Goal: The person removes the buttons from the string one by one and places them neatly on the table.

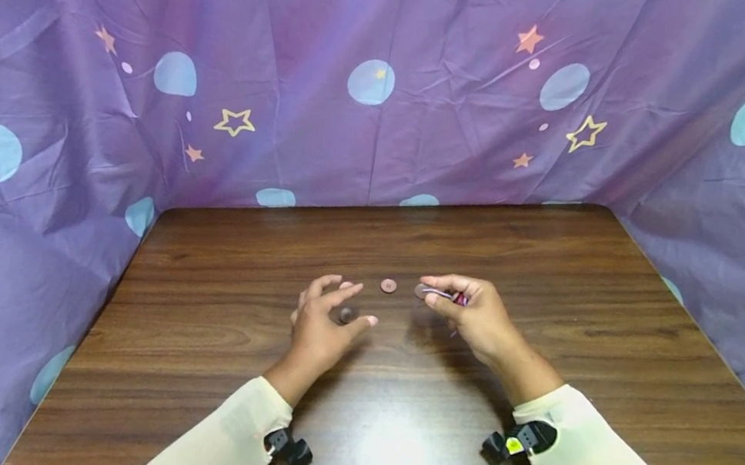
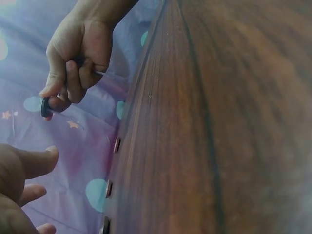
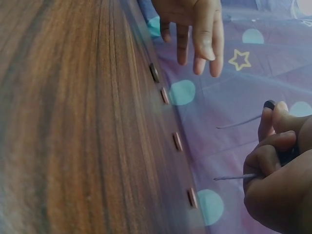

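My right hand (image 1: 477,315) is raised above the table, pinching a small dark disc (image 2: 45,107), seemingly a button, between thumb and forefinger. A thin pale purple cord (image 3: 239,123) trails from that pinch. Another cord end sticks out below its curled fingers, where a second dark thing (image 3: 288,155) is mostly hidden. My left hand (image 1: 322,323) hovers with spread fingers and holds nothing. Several buttons lie on the table: a pinkish one (image 1: 388,286) between the hands, another pinkish button (image 3: 192,198), and a dark button (image 1: 346,315) by the left hand.
The brown wood-grain table (image 1: 238,247) reaches back to a purple curtain (image 1: 425,146) printed with stars and blue spots. More curtain hangs at both sides. Black wrist cameras (image 1: 290,449) are strapped over the pale sleeves (image 1: 215,430).
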`<action>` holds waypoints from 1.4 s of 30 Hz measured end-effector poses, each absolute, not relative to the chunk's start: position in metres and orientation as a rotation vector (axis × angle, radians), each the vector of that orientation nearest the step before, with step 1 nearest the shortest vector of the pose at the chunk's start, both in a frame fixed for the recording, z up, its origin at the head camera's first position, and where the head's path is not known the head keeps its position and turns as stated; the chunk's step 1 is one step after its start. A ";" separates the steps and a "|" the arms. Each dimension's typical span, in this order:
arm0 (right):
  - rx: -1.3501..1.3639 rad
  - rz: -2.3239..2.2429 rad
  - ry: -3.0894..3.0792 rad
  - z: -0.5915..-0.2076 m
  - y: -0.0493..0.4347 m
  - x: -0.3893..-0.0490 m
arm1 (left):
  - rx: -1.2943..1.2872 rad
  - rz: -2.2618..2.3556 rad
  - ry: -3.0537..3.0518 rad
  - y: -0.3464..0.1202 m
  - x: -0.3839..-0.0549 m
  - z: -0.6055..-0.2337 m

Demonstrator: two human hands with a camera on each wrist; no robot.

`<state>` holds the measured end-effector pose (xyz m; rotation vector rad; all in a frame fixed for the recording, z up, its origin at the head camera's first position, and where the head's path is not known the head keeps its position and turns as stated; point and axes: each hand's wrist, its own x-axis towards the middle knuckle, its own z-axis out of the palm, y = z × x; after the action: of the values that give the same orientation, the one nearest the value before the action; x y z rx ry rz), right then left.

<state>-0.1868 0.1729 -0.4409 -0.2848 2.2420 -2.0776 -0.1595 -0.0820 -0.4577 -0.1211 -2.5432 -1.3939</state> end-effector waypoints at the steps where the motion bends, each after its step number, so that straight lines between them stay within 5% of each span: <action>1: -0.286 -2.079 2.244 -0.441 0.173 -0.187 | -0.132 -1.401 -2.536 -0.081 -0.160 -0.458; 42: -0.332 -2.184 2.193 -0.443 0.173 -0.186 | -0.450 -1.696 -2.332 -0.027 -0.169 -0.438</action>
<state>-0.1856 0.1730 -0.4429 -0.3325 2.1928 -2.1842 -0.1686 -0.0269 -0.4376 -0.4497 -2.3322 -1.6955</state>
